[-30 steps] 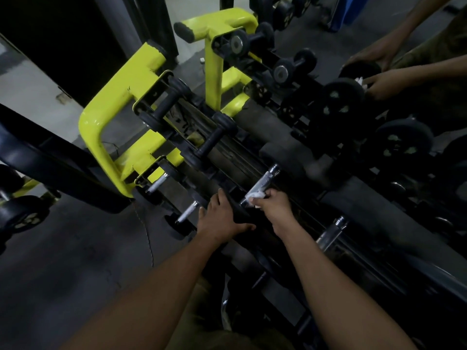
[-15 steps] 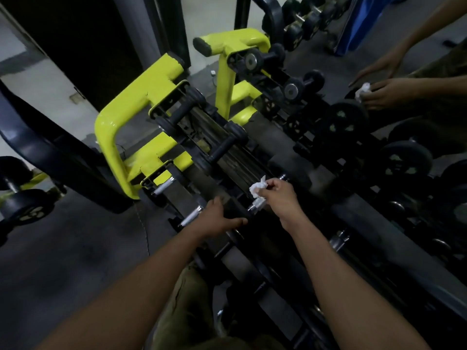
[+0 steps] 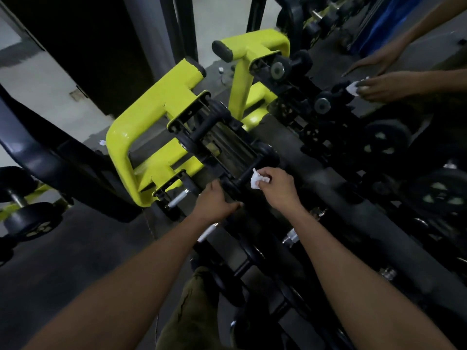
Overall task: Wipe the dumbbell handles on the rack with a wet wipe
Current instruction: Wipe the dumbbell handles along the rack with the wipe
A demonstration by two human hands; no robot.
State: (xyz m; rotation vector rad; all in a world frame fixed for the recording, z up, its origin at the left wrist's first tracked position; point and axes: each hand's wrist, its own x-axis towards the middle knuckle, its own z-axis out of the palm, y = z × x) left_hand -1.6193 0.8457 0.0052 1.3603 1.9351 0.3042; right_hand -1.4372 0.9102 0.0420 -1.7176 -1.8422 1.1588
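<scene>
At nine o'clock the yellow rack frame stands. The left hand rests curled on a dumbbell head, as a second ago. The right hand pinches the wet wipe, which has left the chrome handle for the black handle at twelve o'clock, so the next wipe looks about to begin.

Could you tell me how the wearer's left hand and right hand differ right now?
The right hand pinches a crumpled white wipe beside a black dumbbell handle; the left hand holds no wipe. The left hand grips the dark dumbbell end below that handle, while the right hand sits higher on the rack. Both reach in from bare forearms.
</scene>
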